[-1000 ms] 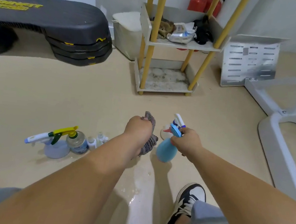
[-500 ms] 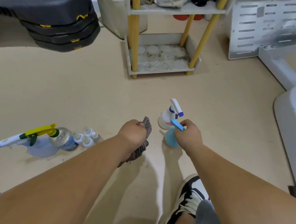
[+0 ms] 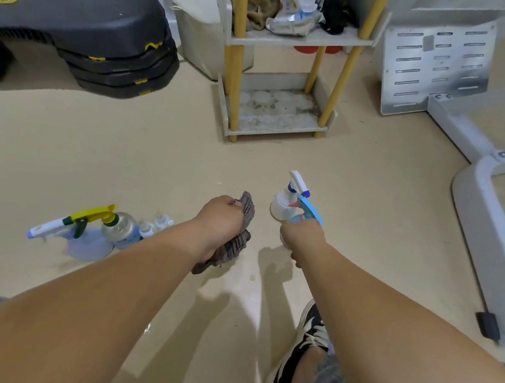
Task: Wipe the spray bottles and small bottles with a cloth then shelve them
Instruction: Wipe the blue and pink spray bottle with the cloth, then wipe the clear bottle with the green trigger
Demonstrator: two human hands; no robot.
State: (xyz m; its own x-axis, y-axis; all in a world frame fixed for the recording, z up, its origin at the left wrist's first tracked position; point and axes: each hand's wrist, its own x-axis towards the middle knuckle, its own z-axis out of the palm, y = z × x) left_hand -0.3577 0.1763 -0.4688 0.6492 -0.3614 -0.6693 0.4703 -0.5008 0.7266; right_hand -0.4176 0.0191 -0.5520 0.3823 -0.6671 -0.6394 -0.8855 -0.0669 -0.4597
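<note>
My left hand [image 3: 218, 219] grips a brown striped cloth [image 3: 233, 245] just above the floor. To its right, my right hand [image 3: 302, 238] holds a blue spray bottle [image 3: 309, 214] by the neck; its body is mostly hidden under the hand. Right behind it stands a white spray bottle [image 3: 284, 202] on the floor. On the left floor lie a yellow-trigger spray bottle [image 3: 99, 215], a pale blue spray bottle [image 3: 84, 240] with a white nozzle, and small clear bottles [image 3: 157, 225]. The yellow-posted shelf [image 3: 278, 113] stands ahead, with its stained bottom tier bare.
A black stepper [image 3: 75, 26] is at the back left, and a white bin [image 3: 197, 26] stands beside the shelf. A perforated metal panel [image 3: 436, 64] and a white frame [image 3: 478, 196] lie on the right. My shoe [image 3: 303, 346] is near the bottom. Wet spots mark the floor.
My right hand lowered the blue spray bottle toward the floor beside the white one. The left hand with the cloth stayed beside it. The camera view shifted.
</note>
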